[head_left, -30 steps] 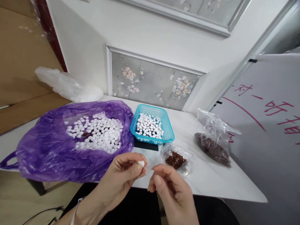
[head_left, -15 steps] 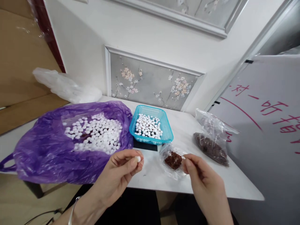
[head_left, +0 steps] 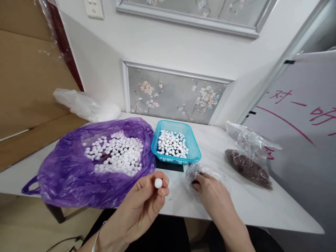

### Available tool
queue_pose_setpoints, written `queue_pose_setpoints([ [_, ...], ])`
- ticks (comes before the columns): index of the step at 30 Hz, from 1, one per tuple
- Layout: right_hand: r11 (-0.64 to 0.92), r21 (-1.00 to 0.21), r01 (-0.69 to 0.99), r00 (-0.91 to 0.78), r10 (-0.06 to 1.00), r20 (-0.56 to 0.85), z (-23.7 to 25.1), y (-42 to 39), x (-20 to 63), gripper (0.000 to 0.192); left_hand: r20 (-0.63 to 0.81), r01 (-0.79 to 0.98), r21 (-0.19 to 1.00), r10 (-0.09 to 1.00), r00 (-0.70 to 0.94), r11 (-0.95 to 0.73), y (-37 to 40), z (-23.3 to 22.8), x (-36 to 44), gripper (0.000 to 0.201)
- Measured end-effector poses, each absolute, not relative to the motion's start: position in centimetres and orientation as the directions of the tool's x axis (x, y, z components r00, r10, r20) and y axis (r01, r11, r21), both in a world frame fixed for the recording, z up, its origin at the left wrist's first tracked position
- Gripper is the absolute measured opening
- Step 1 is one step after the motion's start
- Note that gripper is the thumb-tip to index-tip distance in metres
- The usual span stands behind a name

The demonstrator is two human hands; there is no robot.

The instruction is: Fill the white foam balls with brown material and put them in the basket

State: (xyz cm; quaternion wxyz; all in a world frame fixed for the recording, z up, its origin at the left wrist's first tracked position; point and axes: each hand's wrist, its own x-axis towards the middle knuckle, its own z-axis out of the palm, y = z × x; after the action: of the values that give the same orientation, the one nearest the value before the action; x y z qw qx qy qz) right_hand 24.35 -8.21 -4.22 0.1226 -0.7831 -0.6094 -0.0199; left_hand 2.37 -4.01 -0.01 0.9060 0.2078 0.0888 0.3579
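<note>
Grip of the left hand is closed on a single white ball, pinched at the fingertips and held up just above the near edge of the table. Grip of the right hand cannot be judged open or closed, since the fingertips are buried in a small clear bag of dark reddish-brown bits lying flat on the table. Largest on the white table is a purple plastic bag, spread wide at the left and filled with many white balls; it lies beside the left hand. A larger clear bag of dark reddish-brown material is seen at the right, well apart from both hands. A turquoise basket is set between the purple bag and the larger clear bag, resting on a flat black object and partly filled with white balls. A crumpled white plastic bag is noted at the far left, against the wall. A bracelet is worn on the left wrist.
</note>
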Motion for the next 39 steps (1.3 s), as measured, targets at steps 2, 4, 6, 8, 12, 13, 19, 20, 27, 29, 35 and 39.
queue_pose_setpoints([
  [2, -0.235, -0.162, 0.958, 0.263, 0.948, 0.18, -4.1, -8.3, 24.2, 0.021, -0.014, -0.613, 0.438, 0.687, 0.727, 0.658, -4.1, -0.2, 2.3, 0.014],
  [4, -0.248, -0.161, 0.955, 0.276, 0.943, 0.185, -4.0, -8.4, 24.1, 0.021, -0.03, -0.61, 0.443, 0.691, 0.722, 0.657, -4.1, -0.2, 2.2, 0.014],
  [6, -0.266, -0.166, 0.95, 0.296, 0.936, 0.193, -4.0, -8.6, 24.1, 0.022, -0.07, -0.598, 0.486, 0.711, 0.7, 0.637, -3.7, -0.1, 2.4, 0.017],
  [8, -0.286, -0.171, 0.943, 0.318, 0.926, 0.204, -4.1, -8.8, 24.3, 0.023, -0.094, -0.576, 0.605, 0.768, 0.633, 0.549, -2.6, 0.4, 3.0, 0.019],
  [12, -0.307, -0.185, 0.933, 0.345, 0.911, 0.227, -4.3, -8.9, 24.6, 0.024, 0.129, -0.331, 0.944, 0.92, 0.369, 0.001, 1.8, 2.1, 5.5, 0.022],
  [13, -0.303, -0.192, 0.933, 0.343, 0.909, 0.235, -4.3, -9.0, 24.7, 0.025, 0.214, -0.215, 0.966, 0.911, 0.352, -0.144, 3.0, 2.6, 6.0, 0.028],
  [19, -0.278, -0.259, 0.925, 0.35, 0.888, 0.299, -4.6, -9.7, 24.8, 0.026, 0.292, 0.011, 0.948, 0.885, 0.363, -0.318, 6.4, 5.9, 3.5, 0.036],
  [20, -0.283, -0.273, 0.919, 0.363, 0.878, 0.312, -4.7, -9.8, 24.9, 0.026, 0.313, 0.114, 0.921, 0.883, 0.349, -0.372, 6.3, 6.4, 2.2, 0.033],
  [27, -0.168, -0.382, 0.909, 0.348, 0.811, 0.471, -5.1, -10.3, 25.2, 0.035, 0.256, 0.702, 0.503, 0.863, 0.436, -0.504, 5.7, 6.0, -3.9, 0.031],
  [29, -0.116, -0.376, 0.919, 0.322, 0.77, 0.55, -5.0, -10.3, 25.0, 0.038, 0.213, 0.76, 0.399, 0.858, 0.467, -0.513, 6.0, 4.5, -3.9, 0.032],
  [35, -0.146, -0.318, 0.937, 0.324, 0.704, 0.632, -4.5, -10.6, 24.9, 0.039, 0.201, 0.813, 0.289, 0.862, 0.465, -0.506, 6.6, 0.8, -1.8, 0.028],
  [39, -0.162, -0.343, 0.925, 0.354, 0.696, 0.625, -4.2, -11.1, 24.9, 0.038, 0.18, 0.818, 0.247, 0.854, 0.487, -0.519, 6.3, 0.2, -1.0, 0.021],
])
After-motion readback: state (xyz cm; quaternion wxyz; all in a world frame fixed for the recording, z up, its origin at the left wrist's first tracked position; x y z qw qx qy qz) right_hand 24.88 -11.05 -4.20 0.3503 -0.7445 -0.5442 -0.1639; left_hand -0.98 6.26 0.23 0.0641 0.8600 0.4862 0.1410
